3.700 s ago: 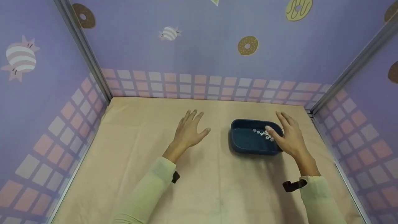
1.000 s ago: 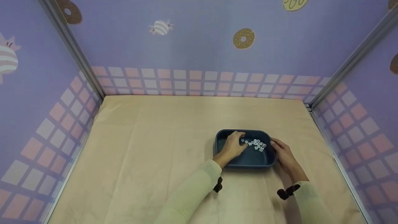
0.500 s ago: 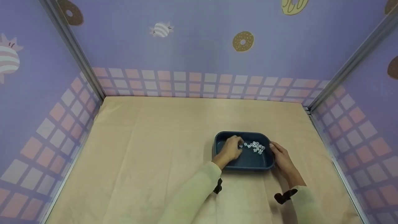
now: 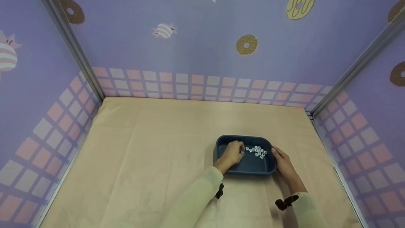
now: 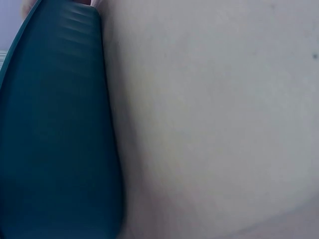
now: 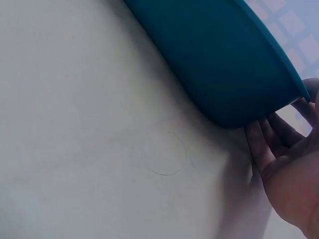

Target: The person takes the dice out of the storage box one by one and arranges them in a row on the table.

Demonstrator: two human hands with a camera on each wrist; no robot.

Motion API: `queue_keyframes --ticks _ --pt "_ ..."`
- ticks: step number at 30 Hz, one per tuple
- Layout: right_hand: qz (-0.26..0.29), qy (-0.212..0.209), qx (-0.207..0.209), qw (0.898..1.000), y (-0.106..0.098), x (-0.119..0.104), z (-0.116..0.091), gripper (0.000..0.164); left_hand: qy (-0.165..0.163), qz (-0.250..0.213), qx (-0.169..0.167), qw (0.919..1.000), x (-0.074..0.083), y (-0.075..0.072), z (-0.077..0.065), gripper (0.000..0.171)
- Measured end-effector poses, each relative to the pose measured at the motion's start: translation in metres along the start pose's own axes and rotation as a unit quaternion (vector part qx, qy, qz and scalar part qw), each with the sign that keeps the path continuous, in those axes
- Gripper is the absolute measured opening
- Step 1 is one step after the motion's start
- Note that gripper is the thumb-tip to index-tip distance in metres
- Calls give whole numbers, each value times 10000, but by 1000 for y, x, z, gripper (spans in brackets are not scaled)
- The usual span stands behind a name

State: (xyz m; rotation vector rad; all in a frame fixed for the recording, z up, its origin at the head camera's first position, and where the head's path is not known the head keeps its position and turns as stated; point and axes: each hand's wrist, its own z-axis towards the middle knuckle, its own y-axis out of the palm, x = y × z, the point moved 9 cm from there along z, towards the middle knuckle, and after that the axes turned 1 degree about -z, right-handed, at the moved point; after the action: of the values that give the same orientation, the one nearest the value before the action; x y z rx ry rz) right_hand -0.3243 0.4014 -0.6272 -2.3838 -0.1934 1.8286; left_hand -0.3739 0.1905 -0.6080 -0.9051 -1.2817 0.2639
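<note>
A dark blue rectangular tray [image 4: 250,166] with rounded corners sits on the cloth, right of the middle. Several small white dice [image 4: 258,151] with dark pips lie loosely clustered in its right half. My left hand [image 4: 232,153] reaches into the left part, fingers curled, with a die seemingly pinched at the fingertips; the fingers mostly hide it. My right hand [image 4: 284,163] grips the tray's right end, thumb on the rim. In the right wrist view, the fingers of the right hand [image 6: 291,174] press the tray's outer wall [image 6: 214,64]. The left wrist view shows only the tray's side [image 5: 55,124] and cloth.
A creased beige cloth [image 4: 152,152] covers the table. Purple walls [image 4: 196,38] with printed sweets and pink-and-white squares enclose the back and both sides. Grey metal posts [image 4: 76,47] stand at the back corners.
Both hands came to the tray, which moved nearer and slightly left. The left hand then closed its fingers at the leftmost die and drew slightly away from the others. The right hand keeps its grip.
</note>
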Motion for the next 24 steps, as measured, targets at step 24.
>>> queue_keyframes --ticks 24 --pt "-420 131 347 9984 -3 10 -3 66 1659 -1233 850 9747 54 -91 -35 9"
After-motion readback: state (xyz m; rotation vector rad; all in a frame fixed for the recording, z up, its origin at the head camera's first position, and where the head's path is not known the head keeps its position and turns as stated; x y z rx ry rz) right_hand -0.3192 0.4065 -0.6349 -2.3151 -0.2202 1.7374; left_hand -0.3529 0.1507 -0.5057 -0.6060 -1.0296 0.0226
